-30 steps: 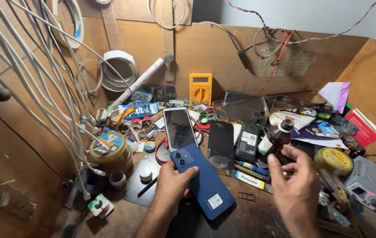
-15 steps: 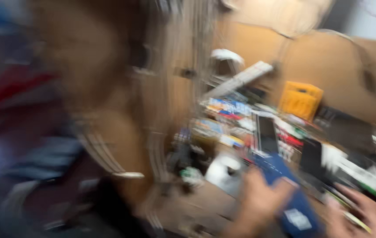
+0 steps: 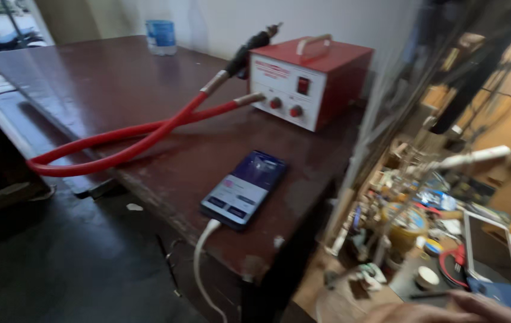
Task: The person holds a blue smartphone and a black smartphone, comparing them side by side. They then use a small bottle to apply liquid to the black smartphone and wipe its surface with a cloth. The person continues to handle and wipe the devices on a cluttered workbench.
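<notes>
Only 1 hand (image 3: pixel 447 310) shows, low at the btm right, blurry. It rests on a blue phone (image 3: pixel 504 297); can't tell its grip. Other hand's out of view. 2nd phone (image 3: pixel 245 188), lit & plugged in, lies on the counter (image 3: pixel 106 90) near a red box (image 3: pixel 309 81).

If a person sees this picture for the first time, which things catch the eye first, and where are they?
The red box-shaped machine with knobs stands at the back of the dark brown table, and its red hose loops toward the left edge. Nearer the front edge lies a phone with a lit screen and a white cable plugged in. A hand shows only partly at the bottom right, over a cluttered workbench.
</notes>
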